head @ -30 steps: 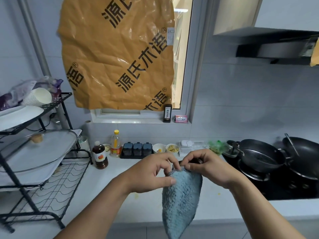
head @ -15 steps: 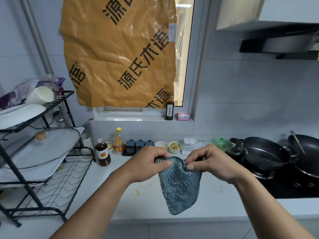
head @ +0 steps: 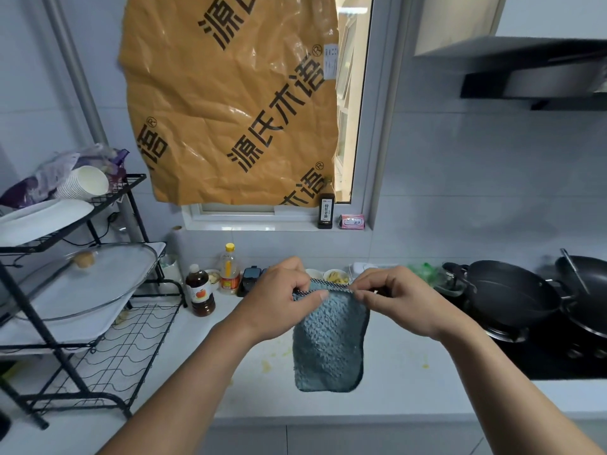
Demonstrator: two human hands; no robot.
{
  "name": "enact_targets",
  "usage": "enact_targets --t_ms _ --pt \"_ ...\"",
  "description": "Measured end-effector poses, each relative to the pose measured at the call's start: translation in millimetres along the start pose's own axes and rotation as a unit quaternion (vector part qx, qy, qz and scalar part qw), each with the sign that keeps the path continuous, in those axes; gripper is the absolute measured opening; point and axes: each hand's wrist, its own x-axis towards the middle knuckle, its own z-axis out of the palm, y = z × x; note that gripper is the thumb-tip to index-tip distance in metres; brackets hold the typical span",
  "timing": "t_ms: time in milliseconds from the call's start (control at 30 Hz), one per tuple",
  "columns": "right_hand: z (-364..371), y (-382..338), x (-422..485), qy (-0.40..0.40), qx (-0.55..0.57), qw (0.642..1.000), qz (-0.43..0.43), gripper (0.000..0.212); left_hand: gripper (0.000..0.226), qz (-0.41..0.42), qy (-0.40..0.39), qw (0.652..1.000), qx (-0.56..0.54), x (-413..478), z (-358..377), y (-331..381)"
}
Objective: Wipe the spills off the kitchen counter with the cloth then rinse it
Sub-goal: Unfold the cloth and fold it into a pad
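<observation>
Cloth (head: 330, 343) hangs above the worktop (head: 394, 382), left hand (head: 279, 300) and right hand (head: 399, 300) pinching its top edge; lower it flat onto the yellow spills (head: 266, 366).

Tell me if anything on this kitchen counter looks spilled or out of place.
Yes: yellow spills dot the white counter, beside the hanging blue cloth and near the cooktop.

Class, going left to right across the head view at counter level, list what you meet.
Dish rack → brown bottle → yellow-capped bottle → left hand → cloth → right hand → black pan.
</observation>
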Motion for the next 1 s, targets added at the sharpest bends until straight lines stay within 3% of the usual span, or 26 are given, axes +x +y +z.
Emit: enact_targets --t_ms 100,267,367,500,600,700,800,867,933,1000 --pt "5 0 4 0.013 -0.07 0.997 -0.027 0.025 0.047 0.006 0.018 1.0 0.021 1 -2 2" --pt "-1 -4 11 0.064 -0.095 0.993 -0.032 0.031 0.056 0.008 -0.003 0.998 0.069 7 -13 8" --pt "-10 -15 13 0.065 -0.098 0.992 -0.054 0.034 0.038 0.012 -0.007 0.997 0.077 10 -20 17" --pt "-10 -30 15 0.065 -0.081 0.989 -0.101 0.028 0.045 -0.008 -0.104 0.993 0.062 17 -23 36" --pt "-11 -23 10 0.078 0.003 0.994 -0.075 0.028 0.021 0.029 -0.141 0.99 0.013 19 -21 46" --pt "2 -3 -2 0.005 0.188 0.982 0.023 0.043 0.029 0.027 -0.145 0.981 -0.13 19 -19 49" --pt "36 16 -11 -0.127 0.252 0.959 0.035 0.054 0.028 0.011 -0.186 0.943 -0.274 16 -20 47" --pt "48 20 -11 -0.126 0.329 0.935 0.044 0.052 0.026 -0.032 -0.185 0.901 -0.392 16 -19 36" --pt "51 20 -8 -0.074 0.403 0.909 0.076 0.049 0.038 -0.122 -0.139 0.829 -0.528 14 -8 15" --pt "54 25 -6 -0.004 0.441 0.889 0.122 0.045 0.064 -0.265 -0.112 0.72 -0.631 3 18 -6"
